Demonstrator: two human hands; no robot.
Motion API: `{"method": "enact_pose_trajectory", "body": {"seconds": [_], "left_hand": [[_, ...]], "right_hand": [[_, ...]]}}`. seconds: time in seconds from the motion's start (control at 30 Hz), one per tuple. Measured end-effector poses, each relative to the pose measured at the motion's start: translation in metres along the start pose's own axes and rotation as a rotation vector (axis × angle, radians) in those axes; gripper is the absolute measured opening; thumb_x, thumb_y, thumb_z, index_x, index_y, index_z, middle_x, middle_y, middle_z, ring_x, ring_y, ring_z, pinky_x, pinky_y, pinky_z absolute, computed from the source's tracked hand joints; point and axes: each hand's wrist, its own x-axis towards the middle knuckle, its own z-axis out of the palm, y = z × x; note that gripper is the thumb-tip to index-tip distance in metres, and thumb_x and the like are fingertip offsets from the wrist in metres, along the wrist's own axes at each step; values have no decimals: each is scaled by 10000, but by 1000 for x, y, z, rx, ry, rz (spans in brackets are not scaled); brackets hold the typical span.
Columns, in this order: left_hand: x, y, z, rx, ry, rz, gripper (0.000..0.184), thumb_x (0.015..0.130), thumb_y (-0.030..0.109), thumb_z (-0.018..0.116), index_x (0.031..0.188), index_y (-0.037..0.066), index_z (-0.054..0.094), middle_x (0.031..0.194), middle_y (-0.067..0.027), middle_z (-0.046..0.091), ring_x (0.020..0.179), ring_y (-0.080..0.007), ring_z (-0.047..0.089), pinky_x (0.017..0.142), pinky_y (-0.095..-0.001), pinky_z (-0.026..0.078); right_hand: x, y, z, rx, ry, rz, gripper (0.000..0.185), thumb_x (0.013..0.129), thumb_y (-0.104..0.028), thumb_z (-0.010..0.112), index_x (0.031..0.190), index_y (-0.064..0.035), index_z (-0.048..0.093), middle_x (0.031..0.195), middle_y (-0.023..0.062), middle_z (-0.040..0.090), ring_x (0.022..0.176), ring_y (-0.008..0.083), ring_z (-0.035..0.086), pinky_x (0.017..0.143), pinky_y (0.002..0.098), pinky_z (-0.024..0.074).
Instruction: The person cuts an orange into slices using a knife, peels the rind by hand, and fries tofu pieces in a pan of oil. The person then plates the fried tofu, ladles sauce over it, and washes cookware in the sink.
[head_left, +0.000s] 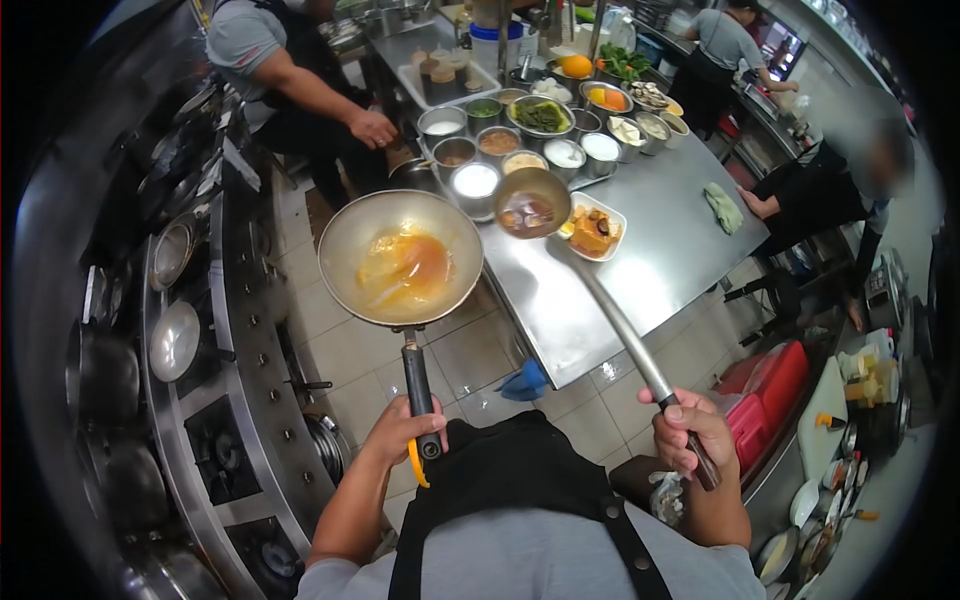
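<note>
My left hand (405, 430) is closed around the black handle of a wok (345, 270), which holds a shiny orange-brown sauce (415, 265). My right hand (692, 435) grips the dark end of a long-handled ladle (612, 315). The ladle's bowl, with brown liquid in it, hangs over the steel table beside a white dish (618, 247) of food in brown sauce. It overlaps the dish's left side in this view; whether they touch, I cannot tell.
Metal containers of ingredients (540, 115) crowd the steel table (570, 330). A green cloth (722, 207) lies near its right edge. Stoves (225, 450) line the left. One person (290, 80) stands behind the wok; others are at the right and back right.
</note>
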Motion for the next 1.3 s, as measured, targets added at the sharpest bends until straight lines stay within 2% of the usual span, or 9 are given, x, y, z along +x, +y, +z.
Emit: {"method": "enact_pose_trajectory", "body": {"seconds": [0.03, 0.07, 0.13, 0.27, 0.47, 0.57, 1.1, 1.3], "left_hand": [[-1, -1, 0, -13, 10, -6, 277, 743, 236, 698, 800, 30, 523, 636, -119, 597, 569, -199, 615, 560, -285, 488], [1, -6, -7, -55, -37, -8, 224, 773, 175, 695, 838, 31, 536, 678, -101, 606, 599, -207, 633, 575, -296, 512], [1, -7, -7, -53, -35, -11, 229, 770, 180, 697, 834, 32, 534, 675, -102, 606, 596, -207, 632, 574, -298, 513], [2, -9, -6, -56, -23, -9, 236, 761, 187, 702, 822, 35, 533, 666, -103, 605, 587, -206, 629, 573, -296, 514], [3, -6, -4, -44, -14, -17, 222, 762, 178, 696, 815, 34, 536, 666, -103, 607, 582, -200, 627, 568, -293, 511], [2, -4, -2, -54, -15, -24, 221, 764, 175, 695, 816, 35, 532, 670, -101, 605, 582, -201, 628, 566, -294, 510], [2, -6, 1, -40, -3, -33, 233, 757, 193, 700, 804, 33, 537, 656, -100, 598, 575, -203, 624, 565, -295, 510], [2, -6, 2, -36, -7, -40, 227, 756, 191, 698, 797, 31, 542, 657, -104, 600, 575, -206, 622, 568, -295, 508]], "right_hand": [[2, -2, -6, 3, 5, -8, 345, 895, -40, 484, 1209, 96, 450, 605, 64, 491, 367, 119, 459, 311, 227, 362], [5, -4, -11, -103, 83, -73, 336, 886, -43, 498, 1191, 95, 464, 595, 59, 499, 360, 113, 453, 312, 225, 360], [14, -9, -17, -283, 226, -167, 308, 861, -58, 539, 1131, 86, 504, 570, 40, 512, 339, 99, 435, 310, 218, 351], [30, -18, -37, -449, 356, -210, 287, 848, -65, 567, 1094, 75, 522, 567, 22, 510, 332, 92, 431, 304, 207, 333], [41, -20, -51, -514, 411, -225, 254, 840, -57, 581, 1056, 70, 537, 571, 26, 510, 333, 77, 422, 315, 196, 358], [44, -19, -57, -530, 406, -229, 245, 842, -65, 592, 1053, 55, 558, 574, 14, 517, 343, 83, 439, 313, 207, 340], [44, -7, -49, -611, 438, -209, 252, 834, -71, 592, 1063, 27, 549, 580, 8, 521, 358, 80, 441, 342, 214, 352], [61, -3, -46, -738, 480, -250, 181, 830, -90, 591, 973, 17, 565, 582, 12, 508, 377, 87, 447, 356, 225, 349]]}}
